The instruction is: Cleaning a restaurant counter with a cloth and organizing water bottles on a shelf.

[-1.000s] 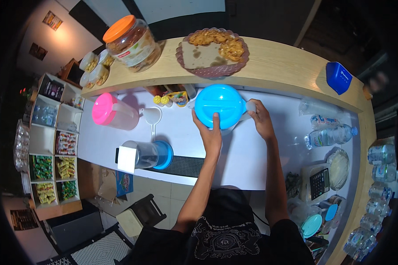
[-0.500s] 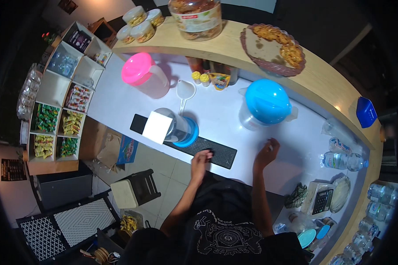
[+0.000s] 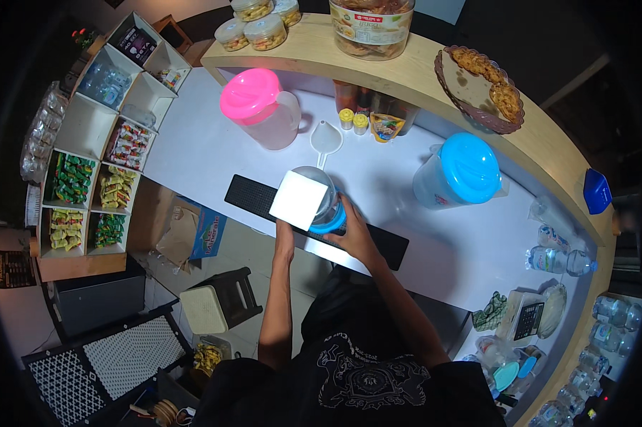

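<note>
Container of clear plastic [image 3: 326, 203], with a flat white square panel [image 3: 298, 200] facing up and a blue rim [image 3: 324, 228] on its near right side, sits over the long black mat [image 3: 385, 245] at the front edge of our white counter [image 3: 193, 146]. Our right hand [image 3: 354, 236] curls around its right side, grasping at the blue rim. Our left hand [image 3: 285, 238] is at the container's near left, under the white panel; its fingers are hidden, so we cannot tell how firmly it holds.

Just beyond the container lies a white funnel [image 3: 327, 136], its handle pointing toward it. Farther beyond, to the container's left, stands our pink-lidded pitcher [image 3: 260, 110]; well to its right stands the blue-lidded pitcher [image 3: 463, 171]. Two yellow-capped bottles [image 3: 353, 122] are past the funnel. Far left of the container, a white shelf [image 3: 79, 129] holds snack packets [image 3: 75, 178].
</note>
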{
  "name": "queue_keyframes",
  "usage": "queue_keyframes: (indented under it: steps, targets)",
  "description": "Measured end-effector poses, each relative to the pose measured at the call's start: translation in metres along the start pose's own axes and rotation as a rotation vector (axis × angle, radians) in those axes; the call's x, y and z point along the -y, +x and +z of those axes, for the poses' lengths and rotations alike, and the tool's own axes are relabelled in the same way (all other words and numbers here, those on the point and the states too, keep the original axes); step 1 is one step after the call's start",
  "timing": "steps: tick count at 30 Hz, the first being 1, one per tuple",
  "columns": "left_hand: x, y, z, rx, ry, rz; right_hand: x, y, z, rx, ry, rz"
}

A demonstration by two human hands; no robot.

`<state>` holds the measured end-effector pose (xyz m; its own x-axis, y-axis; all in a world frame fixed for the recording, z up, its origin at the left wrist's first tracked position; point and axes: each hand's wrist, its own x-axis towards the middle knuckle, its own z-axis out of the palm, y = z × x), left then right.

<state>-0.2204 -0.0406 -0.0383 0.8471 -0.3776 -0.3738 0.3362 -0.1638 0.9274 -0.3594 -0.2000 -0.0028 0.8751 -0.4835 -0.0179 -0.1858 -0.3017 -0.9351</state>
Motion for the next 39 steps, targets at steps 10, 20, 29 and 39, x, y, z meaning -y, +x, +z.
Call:
queue_keyframes:
  steps: [10,20,29,39]
  targets:
    - [-0.003,-0.003,0.027,0.139,-0.157,-0.097,0.015,0.016,0.018,-0.136,0.046,0.001]
    - [-0.020,-0.073,0.106,0.329,-0.115,-0.160,0.011,-0.052,-0.062,-0.231,0.064,0.144]
    - [0.023,-0.114,0.200,0.626,0.116,-0.173,-0.014,-0.143,-0.153,-0.446,0.093,0.342]
    - [0.017,-0.161,0.303,0.926,0.131,-0.067,-0.072,-0.211,-0.214,-0.654,0.048,0.313]
